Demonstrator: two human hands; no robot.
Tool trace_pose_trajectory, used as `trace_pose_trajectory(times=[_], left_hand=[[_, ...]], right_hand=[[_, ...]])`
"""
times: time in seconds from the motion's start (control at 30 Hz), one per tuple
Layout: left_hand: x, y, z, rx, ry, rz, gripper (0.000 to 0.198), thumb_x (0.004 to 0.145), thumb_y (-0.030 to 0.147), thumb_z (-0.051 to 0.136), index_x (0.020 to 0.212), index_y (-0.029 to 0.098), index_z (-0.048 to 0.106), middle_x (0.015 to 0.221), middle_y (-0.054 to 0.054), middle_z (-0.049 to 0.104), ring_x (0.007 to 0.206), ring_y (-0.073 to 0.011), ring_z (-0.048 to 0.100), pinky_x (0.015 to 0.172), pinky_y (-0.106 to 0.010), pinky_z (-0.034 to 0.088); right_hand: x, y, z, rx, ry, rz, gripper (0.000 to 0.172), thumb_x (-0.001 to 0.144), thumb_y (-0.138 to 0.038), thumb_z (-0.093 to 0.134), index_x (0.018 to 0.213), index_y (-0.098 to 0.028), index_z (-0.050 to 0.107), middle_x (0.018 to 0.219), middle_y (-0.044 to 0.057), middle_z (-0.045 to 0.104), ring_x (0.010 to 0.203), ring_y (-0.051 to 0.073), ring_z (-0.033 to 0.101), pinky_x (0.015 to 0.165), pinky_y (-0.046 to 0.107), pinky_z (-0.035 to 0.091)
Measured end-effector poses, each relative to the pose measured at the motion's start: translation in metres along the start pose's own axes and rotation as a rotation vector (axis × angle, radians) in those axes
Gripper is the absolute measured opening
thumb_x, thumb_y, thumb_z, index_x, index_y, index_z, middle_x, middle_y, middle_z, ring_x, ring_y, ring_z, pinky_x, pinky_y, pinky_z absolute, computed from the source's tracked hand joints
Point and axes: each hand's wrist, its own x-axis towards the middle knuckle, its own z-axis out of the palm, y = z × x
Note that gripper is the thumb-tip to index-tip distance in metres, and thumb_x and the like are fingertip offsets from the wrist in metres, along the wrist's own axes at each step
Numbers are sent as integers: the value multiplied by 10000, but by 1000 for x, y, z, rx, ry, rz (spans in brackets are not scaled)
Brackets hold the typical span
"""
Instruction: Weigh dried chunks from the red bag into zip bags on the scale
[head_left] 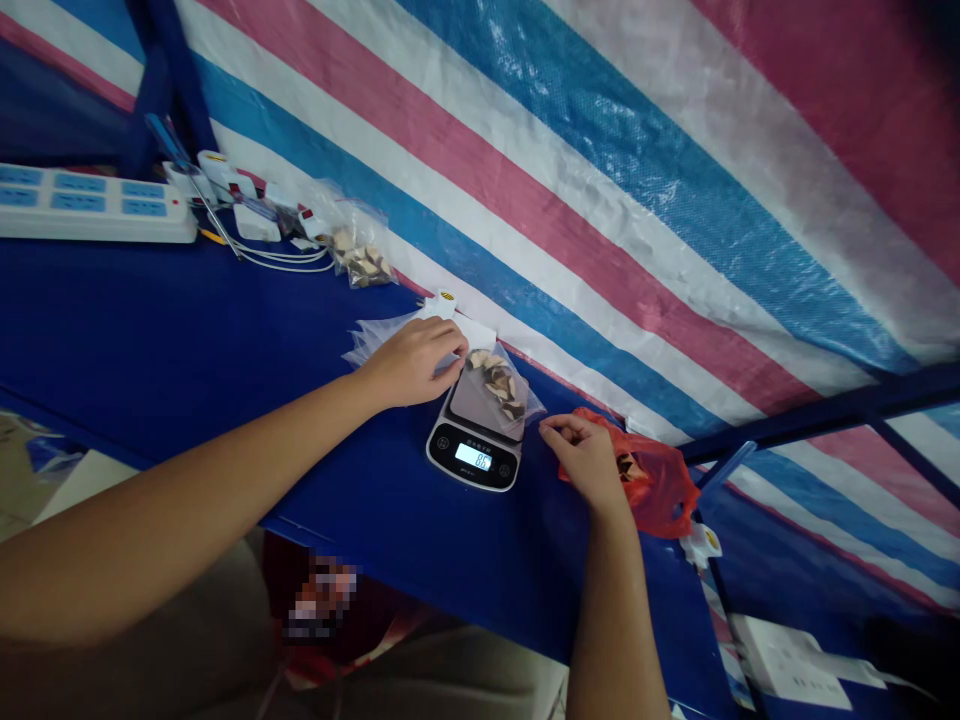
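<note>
Head view: clear bag (529,404) of brown pieces (502,384) lies on scale (474,456).

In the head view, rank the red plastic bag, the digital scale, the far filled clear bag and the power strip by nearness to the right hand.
From the right hand:
1. Red plastic bag, just behind it, to its right.
2. Digital scale, just left.
3. Filled clear bag, back left.
4. Power strip, far left.

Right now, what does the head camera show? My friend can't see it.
A person's left hand touches a clear bag of brown pieces lying on a digital scale on a blue table. Their right hand, fingers curled, is beside an orange bag; a striped tarp hangs behind.
</note>
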Motion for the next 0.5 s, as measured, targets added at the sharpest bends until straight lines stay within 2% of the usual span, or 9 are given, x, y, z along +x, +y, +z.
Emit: trace_pose_trajectory(times=[0.5], left_hand=[[-1,0,2,-8,-48,-13,84,918,195,499,922,187,583,899,-49,631,885,-196,589,842,-353,453]], right_hand=[[-4,-2,5,-197,1,-169,243,818,-398,696,879,-185,796,560,-58,409,522,100,374,534,264,298]])
